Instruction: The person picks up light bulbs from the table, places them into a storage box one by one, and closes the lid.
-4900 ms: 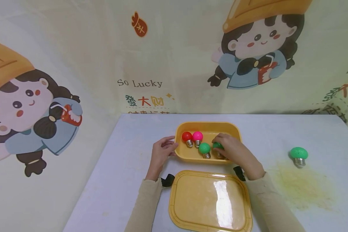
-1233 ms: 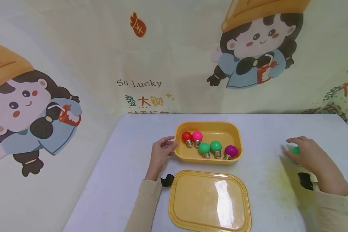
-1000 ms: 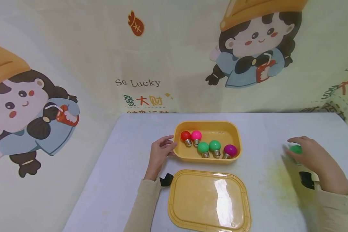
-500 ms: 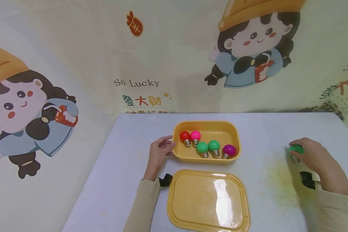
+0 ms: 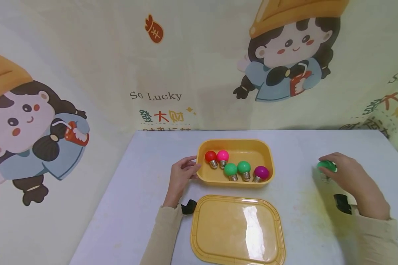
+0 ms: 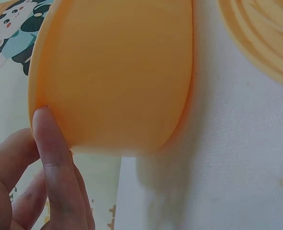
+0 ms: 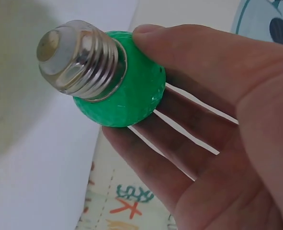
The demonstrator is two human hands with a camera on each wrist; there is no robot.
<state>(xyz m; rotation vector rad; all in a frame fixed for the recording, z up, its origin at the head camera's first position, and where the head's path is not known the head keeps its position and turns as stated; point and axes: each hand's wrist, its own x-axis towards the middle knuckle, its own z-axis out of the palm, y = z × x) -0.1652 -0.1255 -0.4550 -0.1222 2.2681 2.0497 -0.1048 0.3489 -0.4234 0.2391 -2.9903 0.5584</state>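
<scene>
- The right hand grips a green light bulb by its globe; the right wrist view shows the thumb on one side, fingertips on the other and the screw base sticking out free.
- That bulb is over the right part of the bench, well apart from the box; it looks lifted, though any gap beneath is hard to judge.
- The left hand touches the left end of the yellow plastic box, thumb against the outer wall by the rim. I cannot tell whether a finger hooks over the rim, so whether it grips or merely steadies is unclear.
- Inside the box lie a red bulb and a pink bulb side by side towards the left, two green bulbs near the middle of the near wall, and a magenta bulb in the near right corner.
- The yellow lid lies flat on the bench, apart from the box and nearer the person.
- Step in hand, as I judge it: carrying the bulb, somewhere between lifting and setting down.
- The next move seems to call for a firm hold on the rounded globe; if the box is the destination, the base must clear its right rim, and the bare floor along the far right side offers room.
</scene>
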